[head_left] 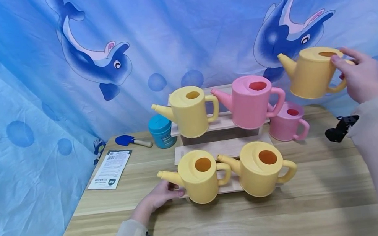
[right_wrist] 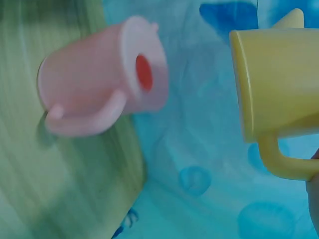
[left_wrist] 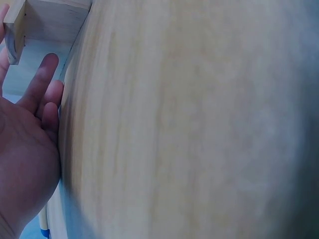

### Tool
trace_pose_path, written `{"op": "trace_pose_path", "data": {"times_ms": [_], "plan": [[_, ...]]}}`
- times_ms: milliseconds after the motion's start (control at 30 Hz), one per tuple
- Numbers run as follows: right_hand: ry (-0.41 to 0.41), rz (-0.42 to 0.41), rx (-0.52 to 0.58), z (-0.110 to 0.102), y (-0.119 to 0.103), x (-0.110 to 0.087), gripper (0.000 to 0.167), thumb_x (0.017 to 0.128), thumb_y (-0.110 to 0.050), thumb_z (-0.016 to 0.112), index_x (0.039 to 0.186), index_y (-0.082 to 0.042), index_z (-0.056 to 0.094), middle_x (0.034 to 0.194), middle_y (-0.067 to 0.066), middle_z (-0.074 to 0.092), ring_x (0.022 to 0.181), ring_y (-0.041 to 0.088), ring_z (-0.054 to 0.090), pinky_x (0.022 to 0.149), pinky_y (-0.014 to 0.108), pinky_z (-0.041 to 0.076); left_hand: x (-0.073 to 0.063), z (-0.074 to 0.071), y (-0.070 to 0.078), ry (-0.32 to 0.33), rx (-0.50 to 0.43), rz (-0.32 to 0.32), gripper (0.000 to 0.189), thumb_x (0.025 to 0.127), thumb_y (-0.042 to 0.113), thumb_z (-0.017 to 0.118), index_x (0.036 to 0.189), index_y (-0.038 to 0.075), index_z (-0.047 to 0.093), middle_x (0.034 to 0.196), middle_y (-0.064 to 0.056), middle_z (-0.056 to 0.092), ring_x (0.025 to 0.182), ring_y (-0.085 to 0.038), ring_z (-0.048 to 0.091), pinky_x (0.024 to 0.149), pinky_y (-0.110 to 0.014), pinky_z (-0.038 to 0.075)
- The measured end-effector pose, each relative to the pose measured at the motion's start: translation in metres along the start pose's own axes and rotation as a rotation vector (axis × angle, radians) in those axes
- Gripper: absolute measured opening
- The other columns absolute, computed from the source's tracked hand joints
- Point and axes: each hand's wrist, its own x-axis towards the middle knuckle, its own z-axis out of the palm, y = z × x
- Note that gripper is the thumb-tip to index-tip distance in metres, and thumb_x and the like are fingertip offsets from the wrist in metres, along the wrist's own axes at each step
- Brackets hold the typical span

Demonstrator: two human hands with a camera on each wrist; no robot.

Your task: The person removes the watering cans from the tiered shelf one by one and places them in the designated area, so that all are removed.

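My right hand point(head_left: 360, 71) grips the handle of a yellow watering can point(head_left: 314, 74), raised above the table at right, its spout to the left. In the right wrist view, that can point(right_wrist: 284, 82) is partly cut off. Low on the left, my left hand point(head_left: 159, 195) pinches the end of a stepped wooden shelf point(head_left: 225, 149), thumb in front; the left wrist view shows other fingers loosely extended. The shelf bears a yellow can point(head_left: 192, 115) and a pink can point(head_left: 250, 105) on top, with two yellow cans, left point(head_left: 199, 182) and right point(head_left: 259, 176), below.
Behind the shelf's right end, another pink watering can point(head_left: 284, 125) stands on the wooden table point(head_left: 305, 205). A blue-lidded tub point(head_left: 162, 134), a small blue trowel point(head_left: 132, 141) and a printed packet point(head_left: 111, 168) are at left. A dolphin-patterned curtain point(head_left: 173, 31) hangs behind.
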Motion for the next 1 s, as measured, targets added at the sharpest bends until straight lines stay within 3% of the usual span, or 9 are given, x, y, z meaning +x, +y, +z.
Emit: {"op": "trace_pose_path", "data": {"times_ms": [133, 233, 367, 533, 667, 767, 833, 933, 1000], "plan": [[0.078, 0.022, 0.006, -0.01, 0.02, -0.001, 0.076, 0.074, -0.056, 0.059, 0.143, -0.04, 0.03, 0.122, -0.015, 0.037, 0.085, 0.009, 0.037, 0.06, 0.013, 0.039, -0.001, -0.001, 0.0, -0.001, -0.004, 0.004, 0.048, 0.084, 0.029, 0.071, 0.12, 0.007, 0.048, 0.103, -0.009, 0.049, 0.095, -0.025, 0.044, 0.081, -0.036, 0.038], [0.114, 0.035, 0.039, -0.015, 0.036, -0.002, 0.076, 0.075, -0.054, 0.06, 0.143, -0.039, 0.029, 0.133, -0.014, 0.034, 0.097, 0.003, 0.041, 0.079, 0.015, 0.042, -0.001, -0.002, 0.0, -0.001, -0.003, 0.009, 0.046, 0.084, 0.028, 0.071, 0.118, 0.007, 0.048, 0.101, -0.009, 0.048, 0.093, -0.025, 0.043, 0.08, -0.037, 0.037], [0.164, 0.066, 0.051, -0.015, 0.056, -0.004, 0.077, 0.074, -0.055, 0.06, 0.143, -0.04, 0.029, 0.142, -0.009, 0.033, 0.115, 0.002, 0.04, 0.105, 0.026, 0.028, 0.0, -0.002, -0.001, -0.003, -0.004, 0.021, 0.045, 0.084, 0.026, 0.071, 0.118, 0.006, 0.048, 0.101, -0.009, 0.049, 0.093, -0.025, 0.044, 0.08, -0.037, 0.038], [0.245, 0.141, 0.078, -0.009, 0.08, -0.009, 0.078, 0.073, -0.056, 0.06, 0.142, -0.042, 0.029, 0.148, -0.007, 0.029, 0.129, 0.007, 0.034, 0.108, 0.038, 0.022, 0.0, -0.003, 0.0, -0.004, -0.007, 0.028, 0.045, 0.084, 0.025, 0.071, 0.118, 0.007, 0.048, 0.102, -0.009, 0.049, 0.094, -0.025, 0.044, 0.081, -0.037, 0.038], [0.278, 0.193, 0.232, -0.006, 0.096, -0.013, 0.079, 0.07, -0.049, 0.072, 0.14, -0.041, 0.036, 0.136, -0.011, 0.039, 0.123, 0.005, 0.039, 0.106, 0.031, 0.027, 0.001, -0.003, 0.0, 0.001, -0.003, 0.023, 0.045, 0.084, 0.025, 0.071, 0.118, 0.007, 0.048, 0.101, -0.009, 0.048, 0.094, -0.025, 0.043, 0.081, -0.037, 0.037], [0.268, 0.221, 0.315, -0.005, 0.108, -0.016, 0.083, 0.066, -0.045, 0.078, 0.139, -0.039, 0.039, 0.122, -0.015, 0.043, 0.111, 0.004, 0.045, 0.087, 0.02, 0.044, 0.001, -0.003, 0.0, 0.002, -0.007, 0.03, 0.045, 0.084, 0.025, 0.071, 0.118, 0.007, 0.048, 0.101, -0.009, 0.048, 0.094, -0.025, 0.043, 0.081, -0.037, 0.037], [0.271, 0.241, 0.338, -0.004, 0.117, -0.018, 0.084, 0.064, -0.044, 0.079, 0.139, -0.038, 0.04, 0.119, -0.015, 0.044, 0.109, 0.005, 0.046, 0.079, 0.018, 0.047, 0.001, -0.002, 0.0, -0.005, -0.008, 0.031, 0.045, 0.084, 0.025, 0.071, 0.119, 0.007, 0.048, 0.102, -0.009, 0.049, 0.095, -0.025, 0.044, 0.082, -0.037, 0.037], [0.287, 0.283, 0.315, 0.0, 0.127, -0.019, 0.086, 0.063, -0.047, 0.078, 0.139, -0.04, 0.039, 0.121, -0.014, 0.043, 0.112, 0.007, 0.044, 0.091, 0.026, 0.043, 0.001, -0.002, -0.001, -0.013, -0.007, 0.03, 0.046, 0.084, 0.025, 0.071, 0.12, 0.007, 0.048, 0.105, -0.008, 0.05, 0.096, -0.025, 0.045, 0.084, -0.038, 0.038], [0.294, 0.309, 0.291, 0.001, 0.132, -0.02, 0.086, 0.062, -0.05, 0.077, 0.138, -0.042, 0.038, 0.128, -0.015, 0.041, 0.118, 0.007, 0.041, 0.104, 0.034, 0.032, 0.002, -0.001, -0.001, -0.015, -0.006, 0.026, 0.047, 0.084, 0.025, 0.071, 0.12, 0.007, 0.048, 0.106, -0.008, 0.051, 0.097, -0.025, 0.045, 0.085, -0.038, 0.038]]}}
